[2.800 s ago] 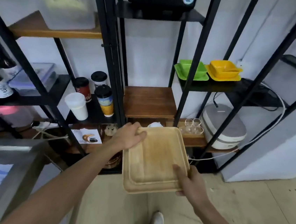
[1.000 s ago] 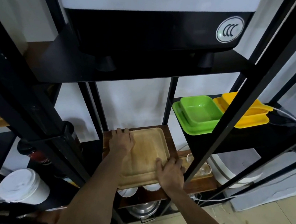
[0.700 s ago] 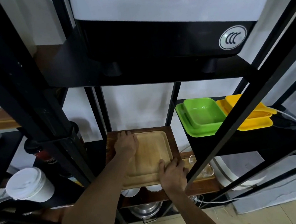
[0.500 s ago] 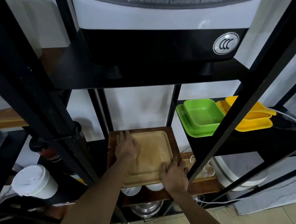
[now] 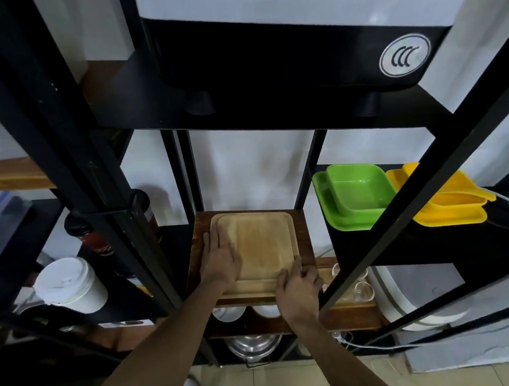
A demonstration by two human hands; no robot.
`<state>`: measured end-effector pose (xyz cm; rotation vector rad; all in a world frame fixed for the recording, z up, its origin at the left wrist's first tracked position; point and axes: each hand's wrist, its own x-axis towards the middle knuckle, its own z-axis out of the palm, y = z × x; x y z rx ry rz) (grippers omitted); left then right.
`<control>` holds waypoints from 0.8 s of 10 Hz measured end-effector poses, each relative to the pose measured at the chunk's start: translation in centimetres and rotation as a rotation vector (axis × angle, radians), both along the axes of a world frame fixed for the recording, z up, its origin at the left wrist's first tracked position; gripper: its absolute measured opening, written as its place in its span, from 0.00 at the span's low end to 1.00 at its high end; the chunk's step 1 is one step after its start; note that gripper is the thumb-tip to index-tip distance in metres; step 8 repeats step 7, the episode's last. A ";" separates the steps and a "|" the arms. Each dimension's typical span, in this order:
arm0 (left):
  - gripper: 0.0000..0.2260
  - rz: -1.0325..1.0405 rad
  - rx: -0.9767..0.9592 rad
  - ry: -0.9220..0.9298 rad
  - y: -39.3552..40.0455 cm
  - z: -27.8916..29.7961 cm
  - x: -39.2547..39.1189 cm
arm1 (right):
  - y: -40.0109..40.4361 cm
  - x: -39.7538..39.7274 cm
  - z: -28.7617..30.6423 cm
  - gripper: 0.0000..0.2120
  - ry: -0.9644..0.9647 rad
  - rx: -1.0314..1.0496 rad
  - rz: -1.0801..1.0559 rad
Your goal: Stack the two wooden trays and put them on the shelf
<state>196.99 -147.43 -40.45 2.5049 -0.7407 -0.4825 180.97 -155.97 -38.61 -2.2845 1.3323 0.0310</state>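
Observation:
The wooden trays (image 5: 262,245) lie stacked on the dark wooden shelf board (image 5: 303,234) in the middle of the black rack; only the top tray's face shows. My left hand (image 5: 221,259) rests flat on the left part of the top tray, fingers stretched out. My right hand (image 5: 298,292) is at the front right corner, thumb on top of the rim and fingers curled at the side edge. The lower tray shows only as a thin edge at the front.
A blender machine (image 5: 294,47) sits on the shelf just overhead. Green dishes (image 5: 354,198) and yellow dishes (image 5: 446,207) stand to the right. Black frame posts (image 5: 105,192) cross left and right. A white lidded cup (image 5: 68,284) stands left; glasses (image 5: 354,286) and bowls (image 5: 231,313) sit below.
The trays went from being carried in front of the rack to lying on the wooden shelf, then slid further back. My left hand flattened onto the top tray.

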 end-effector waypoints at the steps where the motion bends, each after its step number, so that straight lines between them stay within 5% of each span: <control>1: 0.30 -0.005 0.014 -0.008 -0.2 -0.3 0.4 | -0.3 0.4 -0.2 0.29 0.019 0.002 0.016; 8: 0.29 0.017 0.104 -0.096 1.7 5.0 -2.5 | 1.1 -3.1 3.3 0.28 -0.108 0.079 0.100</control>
